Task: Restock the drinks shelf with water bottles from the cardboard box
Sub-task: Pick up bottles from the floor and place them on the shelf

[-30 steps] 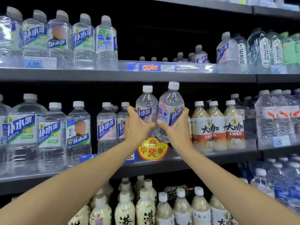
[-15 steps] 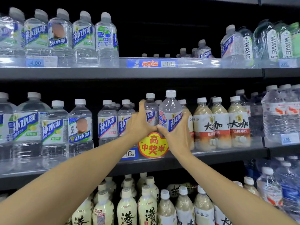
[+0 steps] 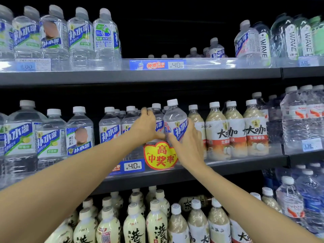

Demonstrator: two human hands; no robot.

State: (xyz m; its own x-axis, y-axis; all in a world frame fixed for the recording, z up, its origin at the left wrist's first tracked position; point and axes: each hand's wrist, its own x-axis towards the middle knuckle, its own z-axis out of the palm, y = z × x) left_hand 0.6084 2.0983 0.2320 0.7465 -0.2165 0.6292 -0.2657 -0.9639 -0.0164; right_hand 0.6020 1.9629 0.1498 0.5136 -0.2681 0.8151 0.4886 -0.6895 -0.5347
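Note:
Two clear water bottles with white caps and blue-and-white labels stand at the front of the middle shelf. My left hand wraps the left water bottle, which sits a little deeper among other bottles. My right hand grips the right water bottle around its label, just above the yellow-and-red promo sign. The cardboard box is out of view.
Same-brand water bottles fill the shelf to the left, milk-tea bottles to the right. The upper shelf holds larger bottles and a gap in the middle. The lower shelf carries several beige drink bottles.
Both hands have lowered the two bottles from the air and pushed them back onto the middle shelf; the left bottle now stands deeper in its row.

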